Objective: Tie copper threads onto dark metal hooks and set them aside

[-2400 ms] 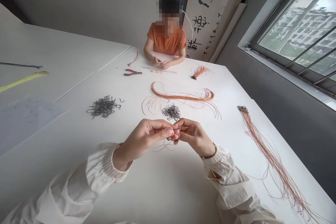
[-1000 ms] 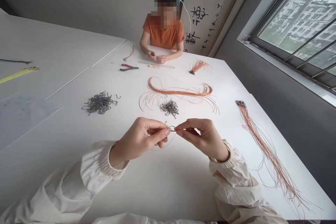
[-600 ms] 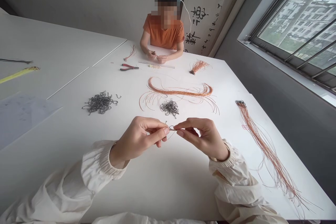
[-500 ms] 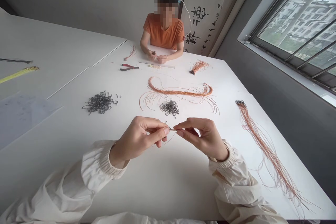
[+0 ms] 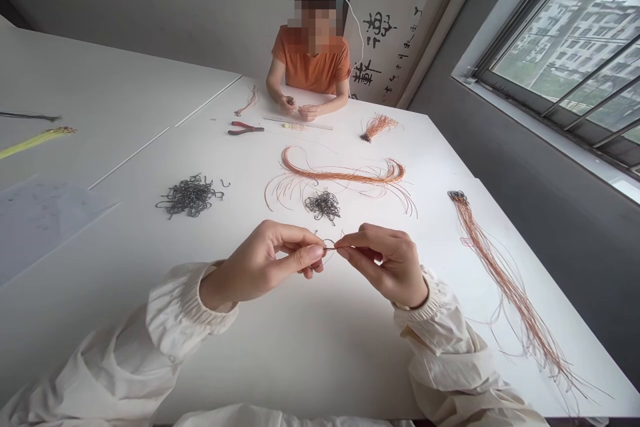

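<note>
My left hand is closed, its thumb and forefinger pinching a small dark fishing hook, mostly hidden by the fingertips. A thin orange-brown fishing line runs across the narrow gap to my right hand, whose thumb and forefinger are pressed together on it. A loop of the line curves up between the fingertips. Just beyond my hands lies a small pile of dark hooks, and behind it a long bundle of orange line.
A bigger hook pile is at left. Hooks tied to long lines stretch along the right side; a shorter tied bunch lies farther back. Red-handled pliers rest near a co-worker in an orange shirt. Yellow strands lie far left.
Both hands have shifted slightly, and the gap between their fingertips is a little narrower. A loop of line now shows more clearly above the fingers.
</note>
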Tool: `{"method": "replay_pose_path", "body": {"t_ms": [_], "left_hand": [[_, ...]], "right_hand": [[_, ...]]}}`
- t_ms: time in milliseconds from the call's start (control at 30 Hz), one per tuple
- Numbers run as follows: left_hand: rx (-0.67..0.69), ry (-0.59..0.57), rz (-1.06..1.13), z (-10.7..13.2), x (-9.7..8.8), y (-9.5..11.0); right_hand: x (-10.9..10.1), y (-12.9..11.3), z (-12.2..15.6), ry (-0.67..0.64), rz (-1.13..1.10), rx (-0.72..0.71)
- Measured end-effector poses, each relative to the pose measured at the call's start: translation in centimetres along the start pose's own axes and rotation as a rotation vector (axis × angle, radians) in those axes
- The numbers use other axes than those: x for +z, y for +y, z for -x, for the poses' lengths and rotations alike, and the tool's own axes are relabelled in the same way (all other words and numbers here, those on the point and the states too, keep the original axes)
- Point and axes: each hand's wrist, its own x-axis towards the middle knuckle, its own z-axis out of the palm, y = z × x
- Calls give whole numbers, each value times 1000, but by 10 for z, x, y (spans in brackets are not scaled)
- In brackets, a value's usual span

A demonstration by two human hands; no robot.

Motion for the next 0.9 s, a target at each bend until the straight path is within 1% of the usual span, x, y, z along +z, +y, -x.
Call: {"method": "replay_pose_path", "body": {"t_ms": [133,267,367,433,500,700,800,900], "left_hand": [[-13,-89,3,-1,-7,6],[-44,-69,-64,-2,-11,10],[-119,-98,-34,-1,-9,9],[-140,-104,-8,0,-6,8],[-128,-76,-20,1,-3,9],[-34,19,-190,1,3,11],[-19,62,-224,2,4,8],[-18,71,-244,2,4,6]], "right_hand": [[-1,-1,1,6,17,-49],[0,0,2,-16,21,-66],[1,1,2,-35,26,-79],[2,2,2,-51,28,-85],[3,3,1,-62,32,-87],[3,3,-2,-84,31,-77],[4,3,-3,-89,23,-55],[4,4,-2,-87,0,-43]]}}
